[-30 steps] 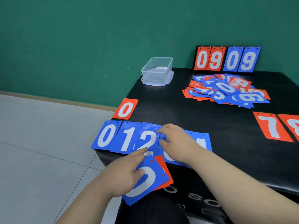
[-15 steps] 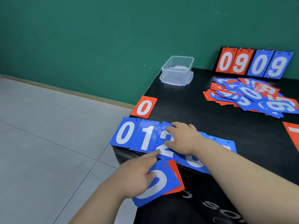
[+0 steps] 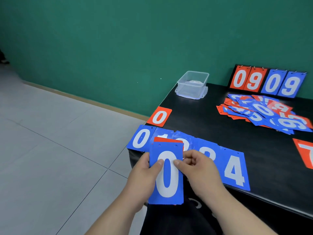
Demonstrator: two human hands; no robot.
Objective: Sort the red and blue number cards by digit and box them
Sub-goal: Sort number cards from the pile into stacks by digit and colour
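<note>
step: digit sort | L hand (image 3: 142, 180) + R hand (image 3: 203, 175) grip card stack (image 3: 169, 187), blue 0 top | next prob.: lay on row's blue 0 card (image 3: 140, 139)

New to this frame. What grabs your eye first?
The blue 0 card, low centre, gripped by the left hand and right hand, a red card peeking out behind its top. Behind it, a row of blue cards lines the table's near edge. A jumbled card pile lies far right, a clear box at the far left corner.
</note>
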